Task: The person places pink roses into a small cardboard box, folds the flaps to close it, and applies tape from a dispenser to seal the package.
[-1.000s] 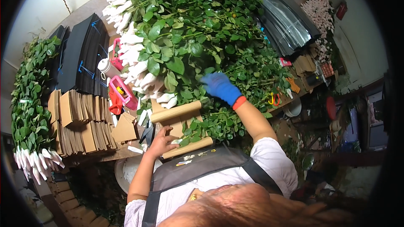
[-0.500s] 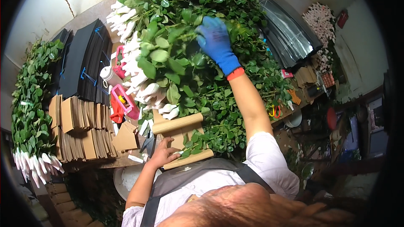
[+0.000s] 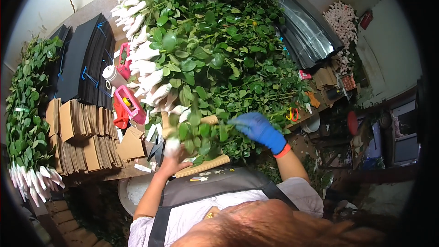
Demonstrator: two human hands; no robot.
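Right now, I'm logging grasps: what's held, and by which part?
A leafy stem, apparently by the right hand, at the end opposite its white-wrapped head; left hand unclear.

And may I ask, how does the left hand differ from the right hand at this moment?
The left hand is bare, while the right hand wears a blue glove with an orange-red cuff. The left hand is at a white-wrapped stem end; the right hand is farther right, at green leaves. What they share: both forearms are bare.
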